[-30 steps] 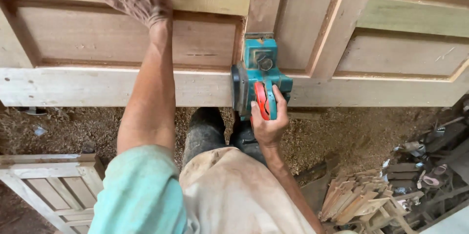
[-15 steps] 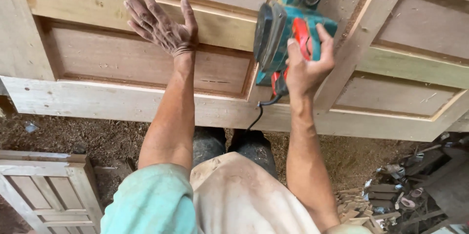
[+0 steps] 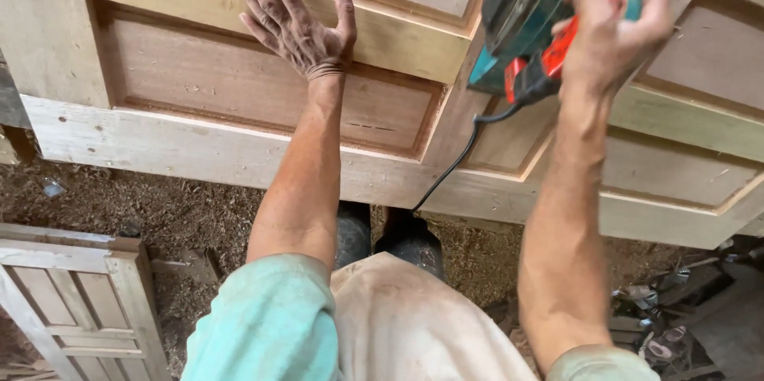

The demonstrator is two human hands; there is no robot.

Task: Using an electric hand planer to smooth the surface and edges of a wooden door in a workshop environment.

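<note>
Head camera looks down over the person's knees at a large panelled wooden door [image 3: 199, 142] lying flat across the upper half of the frame. Left hand [image 3: 298, 27] rests palm down on a pale cross rail of the door at upper centre, fingers spread wide and flat, gripping nothing. Right hand [image 3: 617, 27] at the upper right is closed around the handle of a teal electric power planer [image 3: 525, 23] with a red trigger part, its thumb and fingers wrapped over the grip; the tool is tilted and blurred, so whether its base touches the wood cannot be told. A black power cord [image 3: 454, 166] drops from the tool's lower end across the door's centre stile and down past the bottom rail. Below the door, sawdust and shavings [image 3: 159, 214] cover the ground. A smaller panelled door [image 3: 79, 301] lies at the lower left, and wood scraps [image 3: 668, 309] sit at the lower right.
</note>
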